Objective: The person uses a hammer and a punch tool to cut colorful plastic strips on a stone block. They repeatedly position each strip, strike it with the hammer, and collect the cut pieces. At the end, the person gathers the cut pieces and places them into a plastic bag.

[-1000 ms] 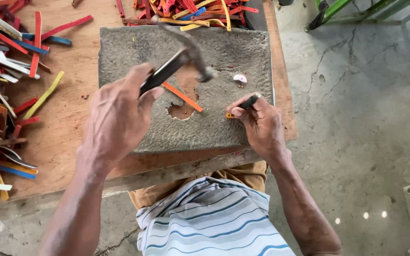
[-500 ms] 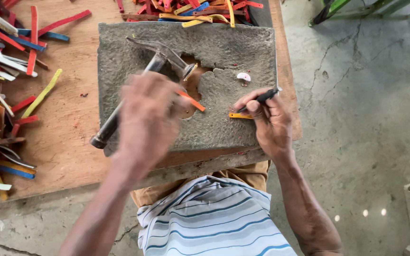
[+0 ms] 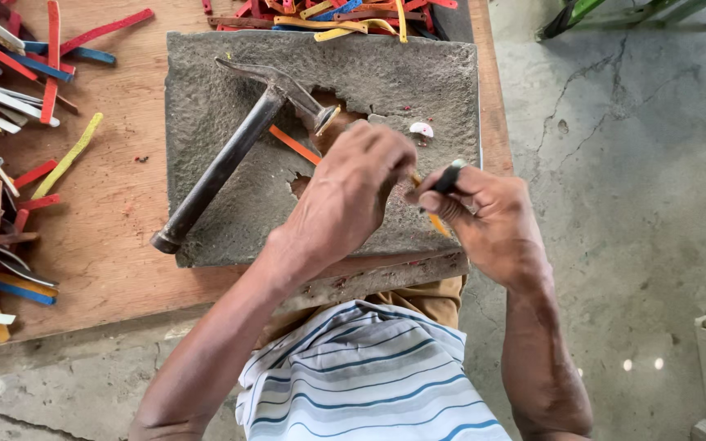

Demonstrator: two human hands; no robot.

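The hammer (image 3: 239, 147) lies released on the grey stone slab (image 3: 206, 98), its long axis diagonal: handle end low and left near the slab's edge, head up and right beside the worn hollow. An orange strip (image 3: 294, 144) lies just under the head, slanting the other way. The left hand (image 3: 353, 192) is curled, fingertips meeting the right hand (image 3: 488, 216), which pinches a small dark tool (image 3: 449, 175) pointing up and right. What the left fingers grip is hidden, possibly a yellow strip. Coloured strips (image 3: 10, 114) litter the wooden board (image 3: 116, 204).
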